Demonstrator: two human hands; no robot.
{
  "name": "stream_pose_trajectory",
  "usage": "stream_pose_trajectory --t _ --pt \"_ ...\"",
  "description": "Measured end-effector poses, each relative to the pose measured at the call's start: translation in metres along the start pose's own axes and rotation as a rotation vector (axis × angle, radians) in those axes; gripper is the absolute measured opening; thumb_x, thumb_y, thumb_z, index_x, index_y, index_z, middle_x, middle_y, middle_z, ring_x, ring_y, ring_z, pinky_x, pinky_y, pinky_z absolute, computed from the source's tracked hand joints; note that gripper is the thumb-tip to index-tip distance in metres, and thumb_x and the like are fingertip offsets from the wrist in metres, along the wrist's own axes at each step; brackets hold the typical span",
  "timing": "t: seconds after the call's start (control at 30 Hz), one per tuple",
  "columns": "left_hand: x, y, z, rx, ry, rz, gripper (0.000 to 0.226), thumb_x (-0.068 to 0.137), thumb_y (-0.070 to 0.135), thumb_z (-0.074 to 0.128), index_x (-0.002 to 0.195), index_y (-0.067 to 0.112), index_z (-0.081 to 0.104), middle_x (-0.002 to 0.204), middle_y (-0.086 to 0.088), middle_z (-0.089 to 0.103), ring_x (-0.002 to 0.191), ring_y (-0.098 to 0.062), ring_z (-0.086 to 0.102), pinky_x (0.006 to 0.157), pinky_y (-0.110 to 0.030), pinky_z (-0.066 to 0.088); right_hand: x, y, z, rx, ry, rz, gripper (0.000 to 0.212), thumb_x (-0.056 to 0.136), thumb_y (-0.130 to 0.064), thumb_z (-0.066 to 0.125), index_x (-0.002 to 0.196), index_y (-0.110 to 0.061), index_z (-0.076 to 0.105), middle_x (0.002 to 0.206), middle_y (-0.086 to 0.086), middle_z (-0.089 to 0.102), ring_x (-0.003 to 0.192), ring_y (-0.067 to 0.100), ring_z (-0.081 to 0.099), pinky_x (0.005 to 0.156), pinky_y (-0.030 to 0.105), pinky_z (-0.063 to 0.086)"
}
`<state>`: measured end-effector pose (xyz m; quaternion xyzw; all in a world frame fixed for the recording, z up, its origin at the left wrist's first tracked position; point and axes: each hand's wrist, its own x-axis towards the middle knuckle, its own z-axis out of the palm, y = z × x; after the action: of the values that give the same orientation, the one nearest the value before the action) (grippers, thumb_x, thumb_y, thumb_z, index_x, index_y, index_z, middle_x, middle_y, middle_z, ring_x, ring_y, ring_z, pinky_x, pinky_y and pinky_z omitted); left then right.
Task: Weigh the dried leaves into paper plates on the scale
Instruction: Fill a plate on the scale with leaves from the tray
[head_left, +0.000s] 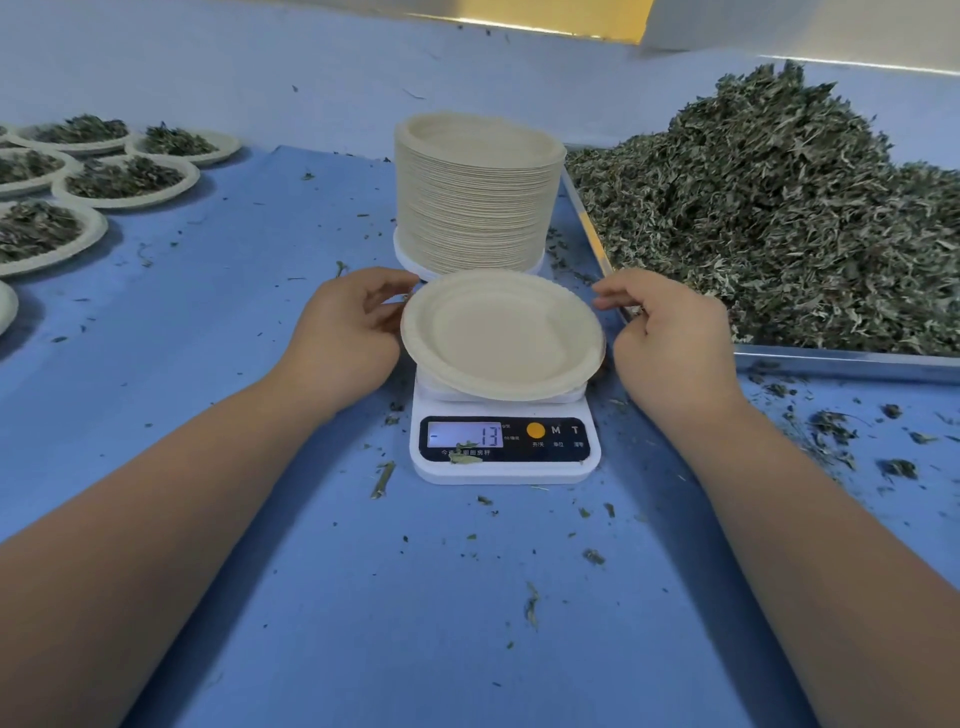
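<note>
An empty paper plate sits slightly tilted on the white digital scale, whose display reads minus 13. My left hand holds the plate's left rim, thumb above and fingers curled at the edge. On the other side, my right hand hovers with loosely curled fingers, its fingertips at the plate's upper right rim and holding nothing. A big heap of dried leaves fills a metal tray to the right.
A tall stack of empty paper plates stands just behind the scale. Several plates filled with leaves lie at the far left. Loose leaf bits are scattered over the blue table cover, and one lies on the scale's display.
</note>
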<state>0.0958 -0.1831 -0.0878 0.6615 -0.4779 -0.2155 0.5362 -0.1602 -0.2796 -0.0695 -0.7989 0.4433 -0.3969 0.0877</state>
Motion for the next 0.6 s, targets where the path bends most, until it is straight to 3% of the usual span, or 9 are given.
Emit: stream_pose_trajectory --t 0.1,0.33,0.53,0.6 --pt "0.0047 -0.0032 -0.0018 -0.027 0.064 -0.088 0.046 0.091 -0.016 0.050 0.117 0.017 0.069 0.110 0.013 0.071 0.084 0.014 0.068 0.062 -0.003 0.048 -0.0004 0.0002 0.0008 -0.013 0.008 0.015 0.057 0.078 0.013 0.043 0.120 -0.015 0.070 0.107 -0.002 0.073 0.093 0.021 0.065 0.085 0.038 0.054" --pt "0.0091 -0.0051 -0.0035 -0.156 0.072 -0.166 0.033 0.094 -0.006 0.052 0.109 0.016 0.072 0.104 0.001 0.078 0.089 -0.007 0.075 0.085 -0.025 0.058 -0.0008 -0.0001 0.0028 -0.026 0.015 0.024 0.055 0.079 0.010 0.043 0.118 -0.017 0.071 0.108 -0.002 0.073 0.102 0.020 0.066 0.093 0.036 0.053" --pt "0.0091 -0.0008 -0.0013 -0.324 0.114 -0.206 0.027 0.099 0.003 0.047 0.103 0.007 0.073 0.092 -0.005 0.079 0.085 -0.012 0.076 0.073 -0.018 0.058 -0.0013 -0.0017 0.0025 -0.073 0.016 0.031 0.050 0.084 0.006 0.046 0.118 -0.017 0.074 0.111 0.002 0.074 0.104 0.021 0.065 0.091 0.023 0.045" --pt "0.0087 0.0009 0.0002 -0.353 0.137 -0.212 0.028 0.098 0.003 0.045 0.101 0.006 0.073 0.091 -0.005 0.079 0.087 -0.014 0.077 0.073 -0.019 0.058 -0.0013 -0.0022 0.0023 -0.067 0.017 0.037 0.050 0.084 0.006 0.046 0.118 -0.017 0.074 0.113 0.002 0.073 0.103 0.021 0.066 0.091 0.024 0.047"
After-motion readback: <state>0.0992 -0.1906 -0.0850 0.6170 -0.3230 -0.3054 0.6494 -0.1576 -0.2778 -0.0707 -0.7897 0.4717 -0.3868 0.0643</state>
